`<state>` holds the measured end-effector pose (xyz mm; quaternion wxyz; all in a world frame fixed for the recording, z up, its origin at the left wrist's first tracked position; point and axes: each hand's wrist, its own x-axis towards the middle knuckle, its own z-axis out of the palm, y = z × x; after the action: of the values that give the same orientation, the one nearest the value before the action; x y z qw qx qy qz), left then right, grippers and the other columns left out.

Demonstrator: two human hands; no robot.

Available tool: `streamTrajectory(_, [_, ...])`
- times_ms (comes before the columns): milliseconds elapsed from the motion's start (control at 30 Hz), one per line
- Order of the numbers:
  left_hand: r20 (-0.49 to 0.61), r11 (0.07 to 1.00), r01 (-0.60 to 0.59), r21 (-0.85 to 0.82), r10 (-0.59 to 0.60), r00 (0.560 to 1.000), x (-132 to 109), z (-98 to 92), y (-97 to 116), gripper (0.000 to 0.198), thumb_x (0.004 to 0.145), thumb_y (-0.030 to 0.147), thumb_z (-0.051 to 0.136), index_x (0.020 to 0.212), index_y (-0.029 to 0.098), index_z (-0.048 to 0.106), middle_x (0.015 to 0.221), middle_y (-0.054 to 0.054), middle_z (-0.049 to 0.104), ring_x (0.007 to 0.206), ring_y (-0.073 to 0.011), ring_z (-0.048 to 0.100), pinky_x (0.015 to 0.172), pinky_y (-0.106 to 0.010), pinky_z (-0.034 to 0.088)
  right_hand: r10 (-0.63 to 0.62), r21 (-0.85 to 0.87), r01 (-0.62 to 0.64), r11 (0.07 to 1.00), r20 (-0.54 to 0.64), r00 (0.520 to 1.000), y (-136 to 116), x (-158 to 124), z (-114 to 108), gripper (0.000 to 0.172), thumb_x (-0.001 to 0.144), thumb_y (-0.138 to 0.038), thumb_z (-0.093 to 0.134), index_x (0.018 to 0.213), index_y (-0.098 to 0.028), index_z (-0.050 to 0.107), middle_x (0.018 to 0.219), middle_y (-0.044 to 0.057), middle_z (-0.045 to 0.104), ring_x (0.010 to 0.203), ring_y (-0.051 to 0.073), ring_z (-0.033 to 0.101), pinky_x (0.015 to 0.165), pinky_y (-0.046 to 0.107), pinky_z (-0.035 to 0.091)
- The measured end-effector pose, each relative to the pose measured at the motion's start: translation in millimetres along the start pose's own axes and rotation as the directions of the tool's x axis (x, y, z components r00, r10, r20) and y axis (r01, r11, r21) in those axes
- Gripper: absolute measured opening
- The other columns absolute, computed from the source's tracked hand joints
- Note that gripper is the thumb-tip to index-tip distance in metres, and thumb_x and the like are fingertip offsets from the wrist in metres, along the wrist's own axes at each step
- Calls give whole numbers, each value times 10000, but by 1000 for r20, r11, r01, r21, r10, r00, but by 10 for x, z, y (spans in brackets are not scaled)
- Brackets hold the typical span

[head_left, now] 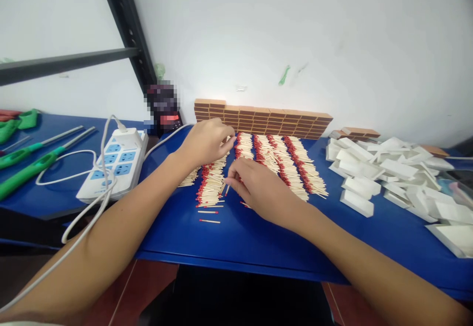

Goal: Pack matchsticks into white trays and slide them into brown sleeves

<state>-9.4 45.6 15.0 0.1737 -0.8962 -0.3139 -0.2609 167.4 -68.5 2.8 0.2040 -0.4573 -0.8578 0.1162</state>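
Red-tipped matches (264, 149) lie in several rows on the blue table (207, 247). My left hand (210, 140) is over the upper part of the left rows, its fingers curled together near the matches; what they hold, if anything, is hidden. Lower and to the right, my right hand (254, 185) rests over the middle rows, thumb and index finger pinched by a match or two. Whether these are held is too small to tell. Two loose matches (209, 212) lie below the left row.
Stacked brown matchboxes (264, 119) line the wall. White box trays (395, 168) are heaped at the right. A power strip (114, 163) with white cables, green-handled tools (37, 168) and a phone-like device (164, 107), partly pixelated, stand at the left.
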Motion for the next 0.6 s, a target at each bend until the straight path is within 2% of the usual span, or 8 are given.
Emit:
streamTrajectory(133, [19,1000,9,-8,-9,1000,8,-12,2,260,981,251,537,868,166,755,773,-83,739,794,-241,662,661,-354,470,44,215,-55,975,55,998,-20,-30,30,69,1057,-188,542,1014,-198,595,959,41,699,846,193,623,739,327,458])
streamTrajectory(233, [24,1000,28,-11,-28,999,11,-18,-1,274,983,254,530,839,169,747,760,-83,728,786,-240,659,664,-355,465,-68,285,56,957,34,997,-31,-50,80,204,1082,-177,462,1212,-205,616,1134,86,711,1009,215,655,882,376,496])
streamTrajectory(300, [16,999,32,-14,-32,999,9,-15,-3,267,982,255,535,848,171,750,768,-81,733,791,-239,660,667,-355,468,-149,314,139,939,9,989,-56,-54,102,265,1098,-195,430,1249,-217,647,1161,90,715,1052,213,655,928,385,498])
streamTrajectory(367, [8,1000,24,-16,-24,1000,6,-8,-5,251,976,249,542,869,172,756,777,-77,741,794,-237,661,666,-354,470,-135,361,134,923,-21,991,-99,-51,111,230,1089,-222,485,1169,-220,701,1051,55,741,950,186,668,859,342,509])
streamTrajectory(500, [-2,1000,3,-15,-3,1000,-3,8,-11,237,967,242,551,871,172,756,771,-73,745,780,-233,656,656,-351,467,6,488,-3,873,-6,1000,-172,-50,118,82,1002,-253,671,983,-226,746,863,-15,760,723,131,642,655,266,470])
streamTrajectory(600, [-5,1000,3,-18,-3,1000,-4,6,-14,244,970,242,546,845,175,743,763,-70,740,772,-227,656,647,-344,458,-24,468,2,884,42,999,-138,-65,124,51,955,-238,741,907,-227,756,888,-13,758,710,123,621,661,267,467])
